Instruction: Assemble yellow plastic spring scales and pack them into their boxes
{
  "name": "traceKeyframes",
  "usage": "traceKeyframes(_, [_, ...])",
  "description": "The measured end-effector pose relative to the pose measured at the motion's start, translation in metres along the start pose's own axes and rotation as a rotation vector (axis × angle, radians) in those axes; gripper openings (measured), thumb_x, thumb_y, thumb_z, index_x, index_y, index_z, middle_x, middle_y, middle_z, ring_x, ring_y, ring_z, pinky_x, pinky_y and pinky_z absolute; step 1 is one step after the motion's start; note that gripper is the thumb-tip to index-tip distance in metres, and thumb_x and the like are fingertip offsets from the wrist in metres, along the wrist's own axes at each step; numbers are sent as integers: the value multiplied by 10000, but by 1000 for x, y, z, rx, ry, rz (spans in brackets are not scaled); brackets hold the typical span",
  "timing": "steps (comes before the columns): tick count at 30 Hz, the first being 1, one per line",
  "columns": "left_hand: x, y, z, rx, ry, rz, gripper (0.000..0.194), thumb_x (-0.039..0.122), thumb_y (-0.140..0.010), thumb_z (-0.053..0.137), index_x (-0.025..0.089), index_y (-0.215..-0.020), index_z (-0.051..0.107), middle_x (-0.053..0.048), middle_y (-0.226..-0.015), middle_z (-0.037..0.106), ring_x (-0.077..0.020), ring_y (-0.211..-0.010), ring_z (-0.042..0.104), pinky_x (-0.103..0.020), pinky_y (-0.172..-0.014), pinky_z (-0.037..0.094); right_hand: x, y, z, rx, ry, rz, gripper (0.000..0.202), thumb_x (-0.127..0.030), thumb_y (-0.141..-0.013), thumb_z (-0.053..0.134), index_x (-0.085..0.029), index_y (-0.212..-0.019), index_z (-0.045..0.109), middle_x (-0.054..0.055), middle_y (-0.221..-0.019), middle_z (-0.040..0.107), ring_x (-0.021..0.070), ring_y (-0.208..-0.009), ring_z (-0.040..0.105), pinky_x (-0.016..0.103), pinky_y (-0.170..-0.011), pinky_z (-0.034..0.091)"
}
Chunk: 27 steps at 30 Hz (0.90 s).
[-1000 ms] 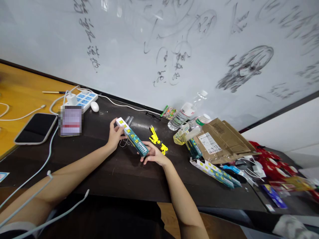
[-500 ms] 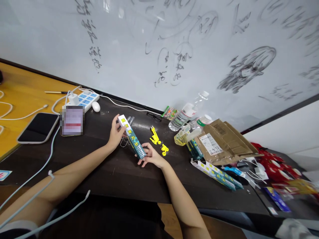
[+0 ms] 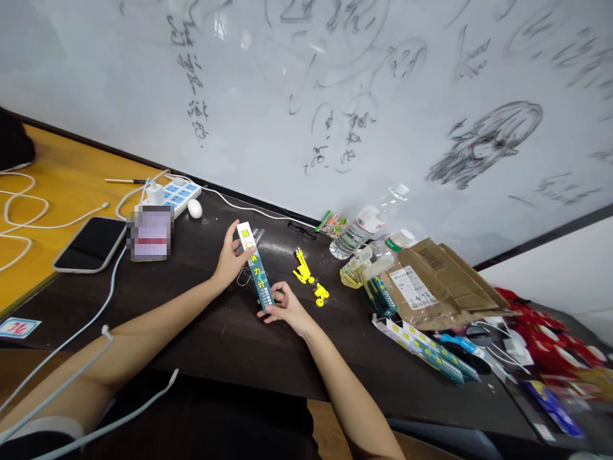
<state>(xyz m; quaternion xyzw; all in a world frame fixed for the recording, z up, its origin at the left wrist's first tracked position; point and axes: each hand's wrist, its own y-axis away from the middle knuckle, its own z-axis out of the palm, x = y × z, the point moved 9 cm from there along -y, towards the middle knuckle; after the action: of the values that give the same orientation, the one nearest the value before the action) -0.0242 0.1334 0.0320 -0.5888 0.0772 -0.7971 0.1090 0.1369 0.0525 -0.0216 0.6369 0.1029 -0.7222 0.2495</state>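
A long narrow box (image 3: 258, 275), white at its upper end and dark teal below with yellow characters, is held above the dark table (image 3: 191, 332). My left hand (image 3: 231, 259) grips its upper end, thumb across the front. At the lower end, my right hand (image 3: 282, 308) has its fingers around the edge. Clear tubes (image 3: 259, 236) and thin metal hooks (image 3: 244, 277) lie behind and beside the box, partly hidden by it. Yellow plastic parts (image 3: 302, 268) rest on the table to the right, with a smaller yellow piece (image 3: 320, 294) near them.
Bottles (image 3: 357, 231), a brown cardboard package (image 3: 431, 281) and more teal boxes (image 3: 426, 348) are at the right. At the left are a phone (image 3: 90, 244), a power strip (image 3: 179, 194) and a white egg-shaped object (image 3: 194, 208). White cables cross my left forearm. A whiteboard (image 3: 249, 121) stands behind.
The camera view has shifted, so the scene sits slightly lower and further right. The box has turned a little more upright, still in both hands.
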Motion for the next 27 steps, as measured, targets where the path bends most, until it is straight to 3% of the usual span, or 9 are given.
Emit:
traceKeyframes(5, [-1,-3,9,-104,72,-46,950,292,-781,674,339,-1471,22,-127,-1191,605,-184,-753,679,-309,-635,563,2,1,0,27,-3,41,502,-338,-674,760,-221,-1075,481,28,-928,654,182,-720,709,285,-617,577])
traceKeyframes(9, [-15,12,25,-181,69,-93,906,326,-864,557,330,-1459,-126,-124,-1224,590,-190,-873,665,-356,-729,553,5,-3,-6,77,-54,35,430,-369,-687,744,-191,-1027,551,39,-923,663,181,-726,707,274,-615,575])
traceKeyframes(13, [-32,46,59,-418,-61,-67,942,292,-800,646,292,-1482,-4,-128,-1286,537,-200,-985,625,-364,-846,515,-4,-6,-16,168,-131,-61,407,-355,-685,748,-200,-1011,560,20,-896,661,162,-707,695,273,-611,581])
traceKeyframes(17, [-37,70,78,-609,-206,-33,744,323,-881,529,314,-1479,85,-139,-1406,409,-192,-1024,609,-359,-870,502,-38,4,-37,300,-170,-266,390,-335,-705,731,-222,-1038,562,29,-951,660,157,-731,674,298,-616,589])
traceKeyframes(19, [-35,71,78,-631,-281,-12,698,323,-898,500,325,-1473,104,-132,-1402,412,-169,-968,629,-366,-880,493,-64,24,-57,425,-169,-431,369,-329,-737,701,-229,-1060,553,35,-980,654,156,-731,669,311,-626,585])
traceKeyframes(22, [-31,68,77,-629,-349,14,650,326,-909,472,321,-1466,136,-123,-1351,458,-149,-898,644,-369,-879,488,-95,78,-99,681,-146,-661,293,-342,-786,639,-219,-1036,548,42,-999,642,145,-720,659,318,-636,571])
traceKeyframes(24, [-30,68,78,-634,-372,28,618,331,-913,455,314,-1458,164,-114,-1317,483,-144,-873,648,-363,-871,488,-103,121,-133,872,-122,-749,272,-374,-791,611,-215,-1000,540,30,-947,637,131,-698,644,303,-616,556])
traceKeyframes(27, [-31,68,79,-637,-402,27,585,333,-915,438,304,-1445,192,-98,-1277,504,-137,-851,649,-345,-850,490,-98,184,-190,1138,-51,-756,324,-451,-740,604,-207,-937,523,-17,-787,601,83,-536,547,242,-501,493])
